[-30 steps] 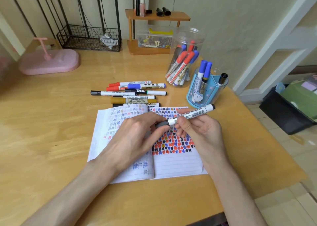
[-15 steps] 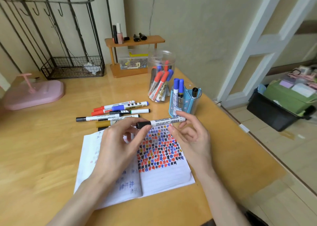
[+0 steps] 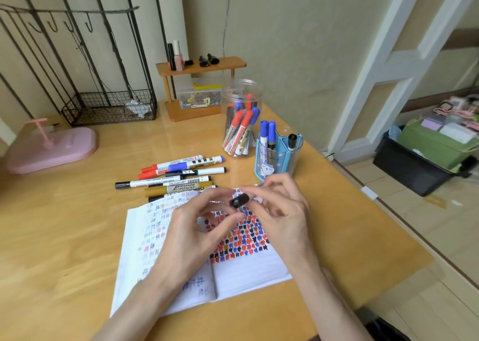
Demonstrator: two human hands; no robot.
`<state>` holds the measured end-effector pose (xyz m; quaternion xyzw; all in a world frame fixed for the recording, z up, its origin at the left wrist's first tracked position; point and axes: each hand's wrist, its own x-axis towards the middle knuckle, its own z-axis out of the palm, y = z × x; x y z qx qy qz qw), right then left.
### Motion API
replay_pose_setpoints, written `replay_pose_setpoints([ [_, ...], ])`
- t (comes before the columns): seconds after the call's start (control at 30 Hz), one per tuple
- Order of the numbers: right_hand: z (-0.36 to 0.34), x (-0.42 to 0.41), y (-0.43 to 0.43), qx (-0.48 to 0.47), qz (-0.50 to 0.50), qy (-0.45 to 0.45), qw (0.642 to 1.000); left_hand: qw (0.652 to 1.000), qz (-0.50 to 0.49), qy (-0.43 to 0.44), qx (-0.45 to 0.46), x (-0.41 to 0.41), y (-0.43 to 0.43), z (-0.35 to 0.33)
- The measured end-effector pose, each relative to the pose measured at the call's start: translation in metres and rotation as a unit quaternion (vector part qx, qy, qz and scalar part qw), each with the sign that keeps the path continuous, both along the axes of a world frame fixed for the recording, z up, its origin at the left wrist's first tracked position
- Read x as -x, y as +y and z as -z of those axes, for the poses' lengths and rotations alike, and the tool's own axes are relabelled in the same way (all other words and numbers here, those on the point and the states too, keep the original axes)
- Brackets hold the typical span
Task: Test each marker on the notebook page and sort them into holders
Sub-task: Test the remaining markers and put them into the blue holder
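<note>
An open notebook lies on the wooden table, its right page covered in red, blue and black test marks. Above it my right hand grips the white barrel of a black-capped whiteboard marker, cap end turned toward me. My left hand pinches the cap between thumb and forefinger. Several loose markers lie in a row behind the notebook. A clear jar holds red and blue markers. A blue holder holds two blue markers and a black one.
A pink tray-like object sits at the far left, a wire basket and a small wooden shelf against the wall. The table's right edge drops off near the blue holder; a black bin stands on the floor.
The marker has swung from lying crosswise to pointing its cap toward me. Both hands have closed in around it, and the view has tilted up and right.
</note>
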<state>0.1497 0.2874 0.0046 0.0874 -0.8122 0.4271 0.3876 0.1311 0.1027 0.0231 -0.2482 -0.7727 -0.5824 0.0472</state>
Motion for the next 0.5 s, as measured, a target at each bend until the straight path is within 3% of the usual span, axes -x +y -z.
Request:
replay_pose_setpoints([
  [0.17,-0.016,0.001,0.020,0.116,0.043,0.021,0.992,0.998,-0.004,0.022,0.056,0.009,-0.001,0.014],
  [0.3,-0.022,0.011,0.038,0.243,0.081,0.025,0.966,0.995,-0.014,0.017,0.095,0.012,-0.003,0.023],
  [0.5,-0.048,0.022,0.063,0.292,0.099,0.071,0.949,0.995,-0.010,0.002,0.097,0.016,-0.006,0.032],
])
